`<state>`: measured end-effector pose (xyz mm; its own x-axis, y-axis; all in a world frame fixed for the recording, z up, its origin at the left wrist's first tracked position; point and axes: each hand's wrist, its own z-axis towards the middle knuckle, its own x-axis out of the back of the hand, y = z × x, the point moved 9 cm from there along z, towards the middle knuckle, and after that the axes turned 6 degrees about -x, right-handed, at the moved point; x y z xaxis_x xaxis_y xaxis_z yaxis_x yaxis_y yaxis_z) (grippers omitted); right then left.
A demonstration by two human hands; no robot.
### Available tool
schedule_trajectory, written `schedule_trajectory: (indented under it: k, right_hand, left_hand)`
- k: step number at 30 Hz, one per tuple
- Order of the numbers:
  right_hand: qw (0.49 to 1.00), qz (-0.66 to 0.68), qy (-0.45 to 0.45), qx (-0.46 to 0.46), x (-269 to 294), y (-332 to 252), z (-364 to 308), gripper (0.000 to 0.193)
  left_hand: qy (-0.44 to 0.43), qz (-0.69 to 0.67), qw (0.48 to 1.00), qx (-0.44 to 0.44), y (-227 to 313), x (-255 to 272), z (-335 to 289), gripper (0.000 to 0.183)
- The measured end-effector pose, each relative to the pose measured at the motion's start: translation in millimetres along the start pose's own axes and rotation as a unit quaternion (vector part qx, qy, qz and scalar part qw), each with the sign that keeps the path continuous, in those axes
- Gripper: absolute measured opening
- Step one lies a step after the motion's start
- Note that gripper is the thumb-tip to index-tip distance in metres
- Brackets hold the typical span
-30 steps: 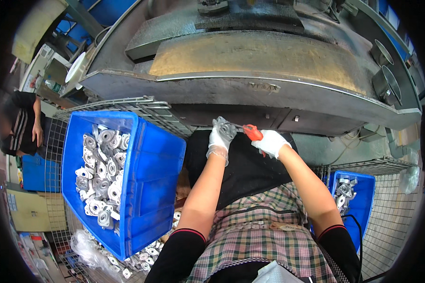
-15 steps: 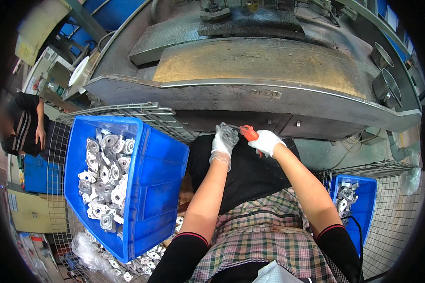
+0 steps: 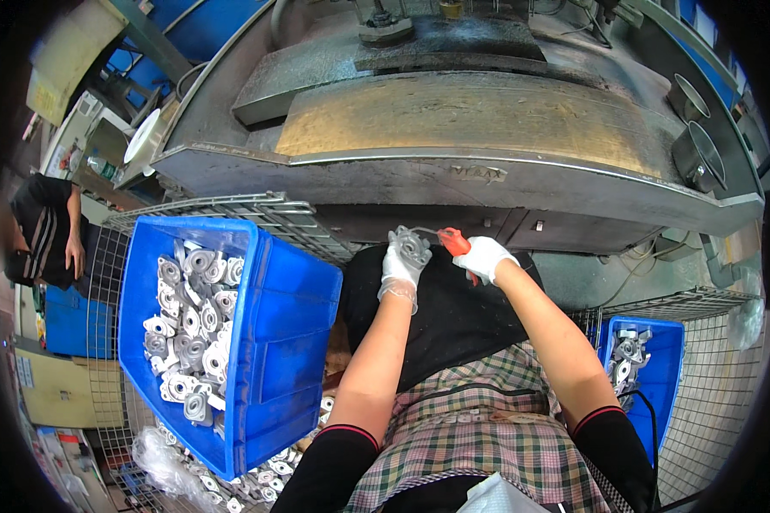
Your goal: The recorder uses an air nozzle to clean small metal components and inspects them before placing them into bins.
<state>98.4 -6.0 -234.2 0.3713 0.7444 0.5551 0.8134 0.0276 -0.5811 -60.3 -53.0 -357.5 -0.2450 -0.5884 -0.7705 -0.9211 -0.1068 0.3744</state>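
Note:
Both my hands wear white gloves and are held out in front of my lap, near the machine's front. My left hand (image 3: 403,267) is closed around a grey metal casting (image 3: 411,245), which hides some of its shape. In my right hand (image 3: 486,259) is a red air blow gun (image 3: 454,240) with a thin, slightly bent metal nozzle. The nozzle points left and its tip reaches the casting; whether it touches cannot be made out. Beside my left arm stands a blue bin (image 3: 287,325) of similar castings (image 3: 192,321).
Ahead is a grey metal machine bed (image 3: 453,175) with a brownish plate (image 3: 462,115) and metal cups (image 3: 699,156). Wire cages (image 3: 103,299) flank me. At right sits a smaller blue bin (image 3: 664,368) with castings. A person in black (image 3: 47,227) is at the far left.
The view has shifted slightly. My hands stay nearly in place, and the casting has turned a little in my left hand. The nozzle sits at a slightly different angle.

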Motion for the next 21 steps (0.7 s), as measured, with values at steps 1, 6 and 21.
schedule_trajectory:
  k: [1, 6, 21]
  right_hand:
    - [1.0, -0.002, -0.004, 0.0, -2, 0, 1, 0.032]
    - [1.0, -0.002, -0.012, -0.002, -5, -2, 3, 0.032]
    - [0.995, -0.058, -0.036, 0.073, -23, -71, -37, 0.03]
  left_hand:
    - [0.0, -0.001, 1.0, -0.002, 2, -1, -3, 0.041]
    - [0.005, 0.019, 1.0, -0.007, 6, 1, -6, 0.041]
    - [-0.15, 0.021, 0.956, -0.252, 86, 48, 21, 0.038]
